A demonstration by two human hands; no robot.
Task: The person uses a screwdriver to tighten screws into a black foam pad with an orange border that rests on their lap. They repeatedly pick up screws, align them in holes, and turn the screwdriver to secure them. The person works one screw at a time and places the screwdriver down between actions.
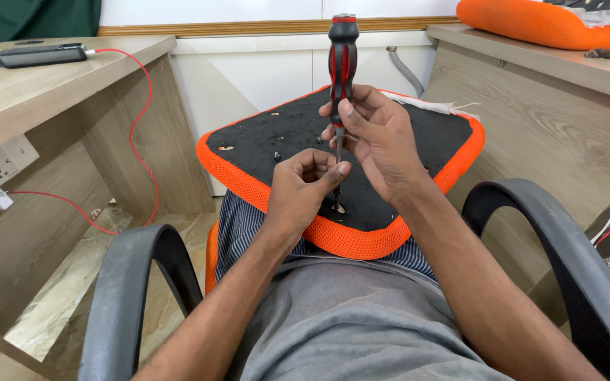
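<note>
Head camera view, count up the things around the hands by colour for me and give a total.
Black and red: 1, the black-and-red-handled screwdriver, held upright by the right hand, left hand at its tip.
Orange and black: 1, the orange-edged seat cushion with black underside.
Dark grey: 2, the curved plastic armrests.
Red: 1, the thin red cable.
Total: 5

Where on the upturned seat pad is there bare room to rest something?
The seat pad is bare at its far left, between the orange rim and the loose screw. Its near middle is crowded: left hand, right hand and screwdriver.
</note>
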